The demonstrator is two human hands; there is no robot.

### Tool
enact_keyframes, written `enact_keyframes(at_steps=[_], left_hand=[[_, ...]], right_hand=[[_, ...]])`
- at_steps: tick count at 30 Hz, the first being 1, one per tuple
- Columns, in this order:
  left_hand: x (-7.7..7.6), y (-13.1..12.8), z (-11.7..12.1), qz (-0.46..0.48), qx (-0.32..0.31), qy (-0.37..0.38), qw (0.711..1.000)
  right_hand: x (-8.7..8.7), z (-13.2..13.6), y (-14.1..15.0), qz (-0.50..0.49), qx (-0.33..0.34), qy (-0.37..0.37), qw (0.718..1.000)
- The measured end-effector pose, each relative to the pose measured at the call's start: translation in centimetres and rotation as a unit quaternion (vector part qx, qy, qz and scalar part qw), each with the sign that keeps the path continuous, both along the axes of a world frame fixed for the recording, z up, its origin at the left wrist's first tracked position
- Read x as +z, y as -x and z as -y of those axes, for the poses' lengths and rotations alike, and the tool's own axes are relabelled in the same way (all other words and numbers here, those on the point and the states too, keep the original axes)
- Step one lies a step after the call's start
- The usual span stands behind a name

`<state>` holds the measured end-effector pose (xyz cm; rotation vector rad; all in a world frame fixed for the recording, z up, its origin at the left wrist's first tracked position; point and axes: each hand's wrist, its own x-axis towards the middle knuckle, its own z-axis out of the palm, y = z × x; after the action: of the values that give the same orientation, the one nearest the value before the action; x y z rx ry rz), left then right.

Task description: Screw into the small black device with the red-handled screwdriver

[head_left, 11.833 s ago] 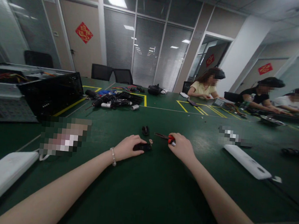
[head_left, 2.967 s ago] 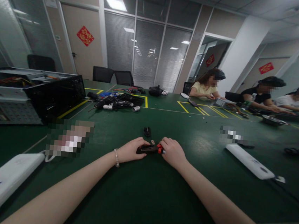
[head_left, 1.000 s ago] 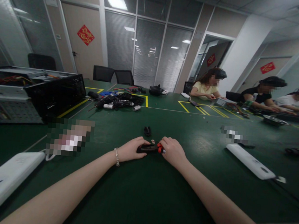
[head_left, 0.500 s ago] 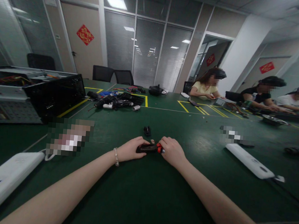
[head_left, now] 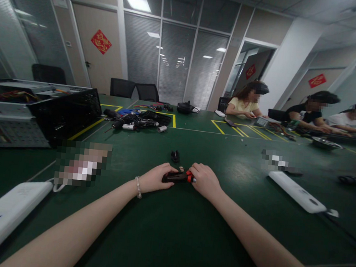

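Observation:
Near the middle of the green table [head_left: 143, 231], my left hand [head_left: 155, 177] is closed around the end of a dark elongated piece [head_left: 176, 176], thumb on its far side and fingers on the near side. My right hand [head_left: 205, 181] is closed on a small red-and-black tool [head_left: 189, 176] that meets the right end of the dark piece. A bit of silver shows by the fingers; the rest of the tool is hidden in the hand, so its kind is unclear. Just beyond my hands lies a small black part [head_left: 175, 156].
An opened computer case [head_left: 66, 118] stands at the left. A pile of black parts and cables [head_left: 144, 120] lies farther back. White power strips [head_left: 298, 191] flank my arms, with blurred-out items beside them. Several people [head_left: 245, 106] sit working at the far right.

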<state>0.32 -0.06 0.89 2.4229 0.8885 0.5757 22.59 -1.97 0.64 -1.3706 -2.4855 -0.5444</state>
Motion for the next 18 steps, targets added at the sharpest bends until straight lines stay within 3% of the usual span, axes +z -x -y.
enact_keyframes(at_steps=[18], left_hand=[[-0.1,0.04,0.12,0.007,0.0,-0.011,1.0]], right_hand=[[0.03,0.04,-0.11,-0.002,-0.001,0.003,1.0]])
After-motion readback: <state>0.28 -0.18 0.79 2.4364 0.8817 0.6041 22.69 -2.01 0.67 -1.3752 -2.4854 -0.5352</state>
